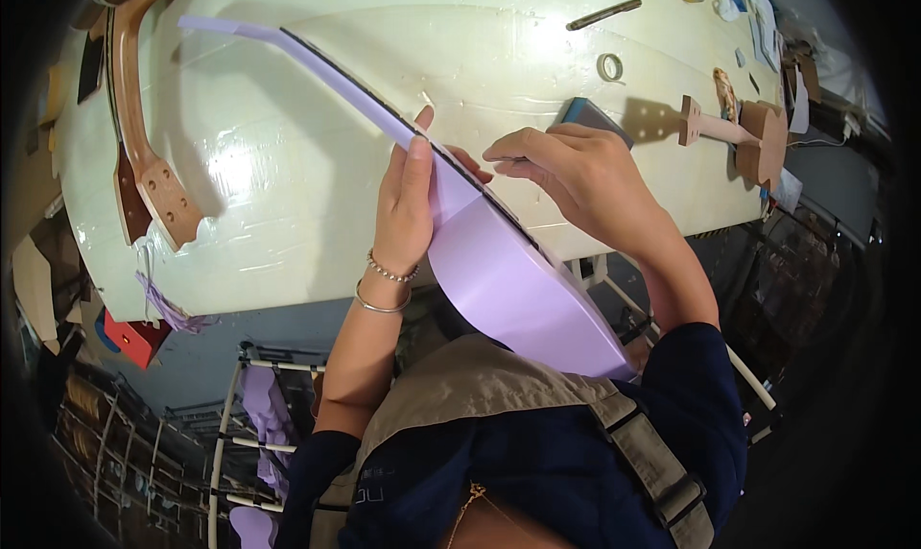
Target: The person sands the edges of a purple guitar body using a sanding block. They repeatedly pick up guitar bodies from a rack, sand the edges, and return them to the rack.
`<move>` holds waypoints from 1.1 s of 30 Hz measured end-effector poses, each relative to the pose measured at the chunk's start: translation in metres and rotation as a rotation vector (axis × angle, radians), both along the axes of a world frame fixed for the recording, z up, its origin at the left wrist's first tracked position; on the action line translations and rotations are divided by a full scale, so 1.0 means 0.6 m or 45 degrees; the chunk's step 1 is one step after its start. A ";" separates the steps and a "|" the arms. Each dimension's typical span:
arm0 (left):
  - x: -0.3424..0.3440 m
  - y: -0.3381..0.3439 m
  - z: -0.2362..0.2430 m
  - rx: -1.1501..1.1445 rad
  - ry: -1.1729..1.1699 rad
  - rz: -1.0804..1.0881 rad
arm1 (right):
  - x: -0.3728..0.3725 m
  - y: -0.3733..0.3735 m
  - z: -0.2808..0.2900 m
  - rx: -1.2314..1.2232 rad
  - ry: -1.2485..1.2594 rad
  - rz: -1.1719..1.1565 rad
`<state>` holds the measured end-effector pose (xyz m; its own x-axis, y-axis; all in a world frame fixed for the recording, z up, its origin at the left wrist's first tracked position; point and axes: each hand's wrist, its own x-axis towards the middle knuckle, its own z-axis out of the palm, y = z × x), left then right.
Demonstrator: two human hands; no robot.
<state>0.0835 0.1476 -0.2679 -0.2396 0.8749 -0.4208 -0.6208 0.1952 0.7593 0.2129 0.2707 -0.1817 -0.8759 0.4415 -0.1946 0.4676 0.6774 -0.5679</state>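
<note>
A lilac ukulele [518, 290] with a dark fretboard edge lies slantwise across my lap, its headstock up and to the left over the table. My left hand [413, 199] is closed round the neck near the body, thumb on the near side and fingertips showing beyond the fretboard. Just right of the fretboard, my right hand [566, 165] has its fingers pinched together close to the strip's edge. A thin dark sliver shows at those fingertips, too small to name. I cannot tell whether they touch the fretboard.
On the pale table [317, 165] lie a pen-like tool [603, 14], a tape roll [610, 66] and a blue-grey block [597, 119]. A small wooden ukulele [758, 146] is right, brown wooden necks [153, 165] left. Below are a red box [136, 340] and a rack [225, 424] of lilac bodies.
</note>
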 end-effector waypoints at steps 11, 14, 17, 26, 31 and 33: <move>0.004 0.002 0.005 -0.045 0.033 0.010 | -0.001 -0.002 0.000 0.280 0.113 0.267; 0.002 -0.001 0.001 -0.077 0.125 -0.030 | -0.008 -0.002 -0.002 0.318 0.123 0.303; 0.000 -0.004 -0.007 -0.059 0.165 -0.039 | -0.011 -0.003 -0.003 0.367 0.162 0.325; 0.001 -0.006 -0.011 -0.069 0.148 -0.024 | -0.016 -0.001 -0.002 0.391 0.142 0.356; 0.002 -0.003 -0.003 -0.060 0.130 -0.006 | -0.016 0.001 0.007 0.373 0.073 0.398; 0.002 -0.003 -0.003 -0.078 0.125 -0.012 | -0.017 0.004 0.002 0.343 0.083 0.389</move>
